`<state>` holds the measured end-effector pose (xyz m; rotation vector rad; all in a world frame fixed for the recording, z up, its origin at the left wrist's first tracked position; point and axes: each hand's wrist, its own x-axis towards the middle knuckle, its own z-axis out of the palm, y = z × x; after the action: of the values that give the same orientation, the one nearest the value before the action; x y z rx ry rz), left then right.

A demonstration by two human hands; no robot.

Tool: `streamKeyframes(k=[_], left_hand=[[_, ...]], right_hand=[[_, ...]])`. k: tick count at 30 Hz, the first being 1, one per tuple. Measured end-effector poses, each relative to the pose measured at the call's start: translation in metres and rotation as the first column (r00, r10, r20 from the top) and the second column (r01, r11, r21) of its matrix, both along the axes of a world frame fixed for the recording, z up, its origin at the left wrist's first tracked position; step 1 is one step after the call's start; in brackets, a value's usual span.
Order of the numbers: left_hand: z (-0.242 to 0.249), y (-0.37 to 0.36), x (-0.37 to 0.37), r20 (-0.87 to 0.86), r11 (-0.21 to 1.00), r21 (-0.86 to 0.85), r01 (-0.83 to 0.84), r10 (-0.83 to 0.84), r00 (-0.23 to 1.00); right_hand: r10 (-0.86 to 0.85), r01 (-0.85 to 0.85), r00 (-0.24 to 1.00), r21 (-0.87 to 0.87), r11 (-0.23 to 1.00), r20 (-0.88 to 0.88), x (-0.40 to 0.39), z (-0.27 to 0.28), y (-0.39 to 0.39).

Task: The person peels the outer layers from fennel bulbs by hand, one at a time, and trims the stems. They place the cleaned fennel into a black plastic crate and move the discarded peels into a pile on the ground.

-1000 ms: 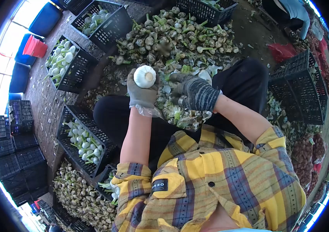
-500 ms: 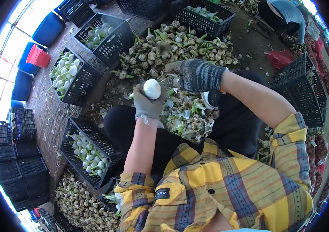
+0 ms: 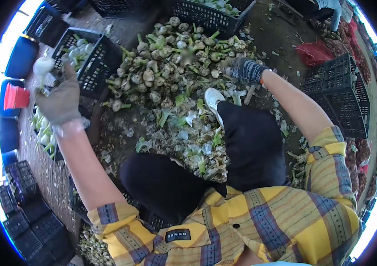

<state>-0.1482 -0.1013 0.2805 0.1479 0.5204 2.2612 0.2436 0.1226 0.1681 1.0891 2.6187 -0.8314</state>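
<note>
My left hand (image 3: 59, 99), in a grey glove, reaches out to the far left with thumb and fingers apart. Just beyond its fingertips is a peeled white garlic bulb (image 3: 43, 65), its stem pointing down toward the fingers; it looks loose from the grip. Behind it stands a black crate (image 3: 102, 66) with white garlic inside. My right hand (image 3: 247, 70), in a dark striped knit glove, is at the right edge of a pile of unpeeled garlic (image 3: 162, 66). Its fingers are curled, and what they hold is hidden. A tan stick-like piece (image 3: 249, 95) shows below that hand.
Peeled skins and leaf scraps (image 3: 188, 142) cover the ground between my legs. Another crate (image 3: 210, 17) stands behind the pile, with stacked crates (image 3: 339, 95) at right. A red bucket (image 3: 15, 96) is at far left. Another person (image 3: 325, 9) works at top right.
My left hand has swung from the middle to the far left, opening around the white garlic bulb. My right hand has moved right, away from it, to the pile's edge. The view has shifted.
</note>
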Motion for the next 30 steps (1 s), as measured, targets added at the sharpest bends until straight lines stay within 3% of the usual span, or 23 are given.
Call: streamKeyframes(k=[2,3,4,5,7,9,10,11,14,18,20,22,25,26,28,30], left_hand=[[-0.02,0.013,0.009,-0.102,1.0,0.029,-0.005,0.008,0.995],[-0.031,0.02,0.021,0.075,0.994,0.0,0.112,-0.112,0.991],[-0.04,0.037,0.053,0.069,0.966,-0.255,-0.048,0.068,0.995],[-0.046,0.047,0.081,0.254,0.924,-0.383,0.022,0.082,0.964],[-0.086,0.061,0.109,0.347,0.926,-0.335,0.176,-0.053,0.936],[-0.109,0.076,0.128,0.447,0.891,-0.369,0.264,-0.079,0.891],[-0.117,0.082,0.132,0.433,0.85,-0.44,0.289,-0.081,0.898],[-0.114,0.091,0.14,0.417,0.803,-0.508,0.312,-0.088,0.905],[-0.124,0.11,0.151,0.356,0.745,-0.56,0.363,-0.179,0.917],[-0.149,0.12,0.156,0.351,0.633,-0.628,0.453,-0.288,0.891],[-0.155,0.123,0.16,0.138,0.564,-0.74,0.367,-0.407,0.903],[-0.172,0.126,0.155,0.212,0.521,-0.739,0.427,-0.422,0.882],[-0.197,0.131,0.154,0.088,0.502,-0.803,0.322,-0.436,0.896],[-0.199,0.134,0.152,0.024,0.487,-0.825,0.287,-0.478,0.878],[-0.205,0.14,0.149,-0.097,0.455,-0.866,0.209,-0.561,0.822],[-0.215,0.141,0.148,-0.117,0.485,-0.853,0.191,-0.534,0.837]], right_hand=[[-0.111,0.125,0.987,-0.116,0.985,0.12,0.006,-0.052,0.027],[-0.161,0.191,0.97,-0.165,0.968,0.181,0.006,-0.075,0.039],[-0.15,0.18,0.966,-0.132,0.975,0.211,0.003,-0.09,0.048],[-0.14,0.168,0.96,-0.101,0.981,0.244,-0.001,-0.104,0.055],[-0.188,0.194,0.943,0.004,0.981,0.274,-0.004,-0.128,0.07],[-0.296,0.265,0.924,0.154,0.952,0.242,-0.01,-0.151,0.081],[-0.294,0.264,0.943,0.188,0.946,0.153,-0.011,-0.162,0.087],[-0.34,0.306,0.922,0.19,0.933,0.185,-0.016,-0.169,0.096],[-0.461,0.422,0.846,0.193,0.886,0.268,-0.045,-0.166,0.107],[-0.462,0.415,0.865,0.236,0.878,0.197,-0.06,-0.198,0.123],[-0.464,0.418,0.862,0.231,0.879,0.204,-0.061,-0.205,0.13],[-0.51,0.461,0.851,0.29,0.839,0.123,-0.062,-0.223,0.126],[-0.508,0.529,0.844,0.102,0.843,-0.174,-0.069,-0.185,0.096],[-0.439,0.483,0.858,0.13,0.866,-0.265,-0.071,-0.184,0.088],[-0.556,0.426,0.725,-0.37,0.825,-0.406,-0.075,-0.179,0.075],[-0.658,0.167,0.613,-0.742,0.649,-0.438,-0.088,-0.155,0.057]])
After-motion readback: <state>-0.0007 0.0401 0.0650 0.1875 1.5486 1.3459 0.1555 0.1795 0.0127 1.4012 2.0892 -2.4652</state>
